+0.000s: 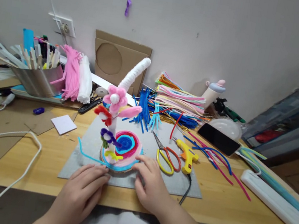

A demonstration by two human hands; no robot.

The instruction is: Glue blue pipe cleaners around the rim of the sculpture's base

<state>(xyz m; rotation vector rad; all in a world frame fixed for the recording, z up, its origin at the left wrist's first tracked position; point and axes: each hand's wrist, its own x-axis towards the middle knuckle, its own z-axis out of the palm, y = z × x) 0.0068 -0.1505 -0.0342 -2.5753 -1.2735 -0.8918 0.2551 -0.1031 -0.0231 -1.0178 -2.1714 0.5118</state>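
On a grey mat (71,169) sits a round base (133,140) covered in coiled pipe-cleaner rings of blue, red, pink and light blue. A white pipe-cleaner stem (134,74) rises from its left side and bends right at the top, bearing a pink flower (116,99), a red flower (103,115) and a purple flower (108,135). My left hand (82,188) has its fingertips closed on a light blue pipe cleaner (86,155) at the base's front rim; its free end sticks out left. My right hand (151,185) grips the base's right rim with bent fingers.
Scissors (166,157) and a yellow glue gun (186,154) lie right of the base. Behind are pipe-cleaner bundles (180,98) and cardboard (136,56). A phone (218,139) and white power strip (272,201) lie right; a metal container (40,80) stands left.
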